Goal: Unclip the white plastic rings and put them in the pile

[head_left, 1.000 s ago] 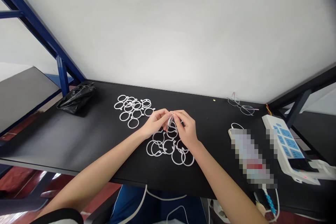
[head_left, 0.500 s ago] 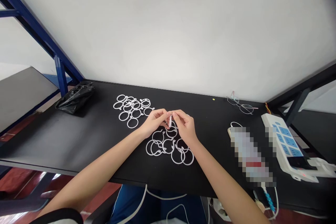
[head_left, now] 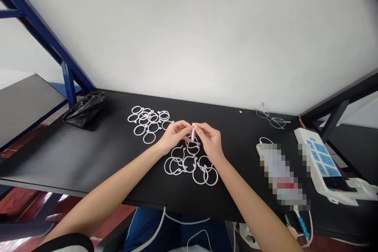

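Between my two hands, a white plastic ring (head_left: 193, 134) is held edge-on above the black table. My left hand (head_left: 176, 134) pinches it from the left with closed fingers. From the right, my right hand (head_left: 209, 138) pinches its upper end with thumb and forefinger. Fingers partly hide the ring's top. Just below my hands lies a loose pile of white rings (head_left: 189, 164), several with gaps at their small tabs. A second group of white rings (head_left: 149, 120) lies to the left, and these look closed at the tab.
A black plastic bag (head_left: 85, 110) lies at the table's left end. Eyeglasses (head_left: 270, 118) rest near the wall at right. A phone with a blurred screen (head_left: 282, 175) and a white power strip (head_left: 320, 161) with blue sockets sit on the right. Cables hang at the front edge.
Both hands have shifted slightly, the right one a little to the right and down. The held ring has turned slightly and still hangs between them. Both groups of rings stay put.
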